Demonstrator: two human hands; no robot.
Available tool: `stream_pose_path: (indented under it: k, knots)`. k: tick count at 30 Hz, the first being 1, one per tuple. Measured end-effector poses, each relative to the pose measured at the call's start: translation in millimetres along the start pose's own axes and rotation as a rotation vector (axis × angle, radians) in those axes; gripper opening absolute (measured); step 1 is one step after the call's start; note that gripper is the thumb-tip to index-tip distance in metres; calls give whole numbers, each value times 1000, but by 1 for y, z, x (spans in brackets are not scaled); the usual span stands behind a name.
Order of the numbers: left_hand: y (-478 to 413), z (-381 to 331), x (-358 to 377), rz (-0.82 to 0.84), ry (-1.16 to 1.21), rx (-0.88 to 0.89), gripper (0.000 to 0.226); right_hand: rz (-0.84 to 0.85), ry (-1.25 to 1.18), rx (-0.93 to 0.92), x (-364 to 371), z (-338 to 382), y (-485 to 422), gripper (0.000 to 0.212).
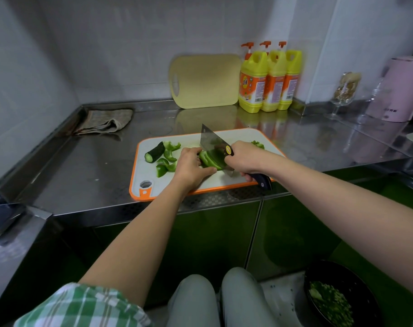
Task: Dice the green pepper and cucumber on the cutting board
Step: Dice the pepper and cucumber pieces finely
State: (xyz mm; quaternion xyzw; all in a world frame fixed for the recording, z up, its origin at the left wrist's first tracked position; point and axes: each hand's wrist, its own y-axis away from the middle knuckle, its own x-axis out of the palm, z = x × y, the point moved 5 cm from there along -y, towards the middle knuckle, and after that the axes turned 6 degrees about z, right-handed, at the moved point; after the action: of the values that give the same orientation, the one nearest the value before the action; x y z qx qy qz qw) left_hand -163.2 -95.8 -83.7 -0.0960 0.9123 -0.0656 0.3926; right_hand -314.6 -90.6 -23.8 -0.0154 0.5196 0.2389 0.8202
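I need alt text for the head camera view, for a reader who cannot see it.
A person's right hand grips a black-handled steel cleaver and cuts a green pepper piece that the left hand holds on a white, orange-rimmed cutting board. A dark green cucumber stub and pepper strips lie at the board's left.

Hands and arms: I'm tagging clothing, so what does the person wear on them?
The left hand and right hand are bare: no gloves, rings or watch. A green-and-white checked sleeve covers the upper left arm; the right arm shows no sleeve in frame.
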Motion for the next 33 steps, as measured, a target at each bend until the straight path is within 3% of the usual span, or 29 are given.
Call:
stream_pose_path:
  k: [7,19,28,33]
  knots:
    - [-2,3,0,11,13,-22,79,76,-8,46,-6,0,-2,16]
    - [6,-6,-4,-39,22,-3,72,-132,-38,15,8,3,-22,17]
    - [9,-5,-7,-39,13,-47,78,-145,-190,-36,-11,-11,-14,18]
    - [13,-14,-7,-100,-284,-31,64,-192,-304,-26,-26,-22,-13,18]
